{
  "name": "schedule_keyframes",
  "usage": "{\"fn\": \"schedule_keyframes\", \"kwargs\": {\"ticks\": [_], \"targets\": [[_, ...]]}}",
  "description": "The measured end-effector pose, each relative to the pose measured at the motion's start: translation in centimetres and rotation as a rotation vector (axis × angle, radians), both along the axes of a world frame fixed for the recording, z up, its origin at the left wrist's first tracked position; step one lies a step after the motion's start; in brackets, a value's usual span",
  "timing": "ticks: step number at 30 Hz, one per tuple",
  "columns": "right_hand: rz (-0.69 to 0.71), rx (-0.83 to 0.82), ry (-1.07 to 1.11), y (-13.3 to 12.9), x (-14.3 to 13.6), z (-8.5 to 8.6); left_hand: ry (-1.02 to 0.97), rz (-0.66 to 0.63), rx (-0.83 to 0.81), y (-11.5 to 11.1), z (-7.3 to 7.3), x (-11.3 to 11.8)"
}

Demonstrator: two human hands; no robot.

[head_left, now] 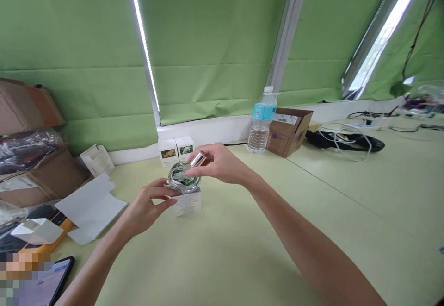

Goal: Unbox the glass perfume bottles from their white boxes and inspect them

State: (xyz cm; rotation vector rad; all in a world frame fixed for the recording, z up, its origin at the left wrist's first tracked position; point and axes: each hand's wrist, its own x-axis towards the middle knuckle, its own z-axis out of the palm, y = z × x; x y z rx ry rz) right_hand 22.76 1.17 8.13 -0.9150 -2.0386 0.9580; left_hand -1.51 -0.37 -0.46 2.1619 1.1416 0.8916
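Note:
In the head view, a round clear glass perfume bottle (183, 183) with a silver cap (198, 159) is tilted over a small white box (188, 204) on the table. My right hand (222, 163) is closed around the bottle's cap end, its thumb lying along the glass. My left hand (152, 202) is closed at the box's upper left edge, thumb and index finger against it. Its other fingers reach the bottle's left side and are partly hidden. Just behind stand two white boxes (169, 153) with flower pictures.
A water bottle (258, 132) and an open cardboard box (289, 132) stand at the back. A black item with white cable (347, 141) lies to the right. At left are white paper (92, 206), stacked cartons (45, 176), a white charger (38, 231) and a phone (52, 283).

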Motion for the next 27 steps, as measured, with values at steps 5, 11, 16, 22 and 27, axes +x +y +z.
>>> {"fn": "schedule_keyframes", "kwargs": {"ticks": [5,11,16,22,27], "targets": [[0.027,-0.004,-0.045,0.3,-0.2,-0.3,0.013,0.01,0.009,0.0,-0.1,-0.1],[0.021,0.005,-0.092,0.9,0.0,-0.8,0.054,0.028,0.016,-0.1,0.0,0.1],[-0.056,0.148,-0.21,0.7,-0.2,-0.8,-0.002,0.081,0.002,0.0,-0.2,0.1],[-0.052,0.279,-0.306,0.3,-0.8,-1.2,-0.009,0.094,-0.009,0.2,-0.7,0.1],[-0.06,0.265,-0.302,0.1,-1.3,-1.6,-0.043,0.066,-0.001,0.1,-0.5,0.3]]}}
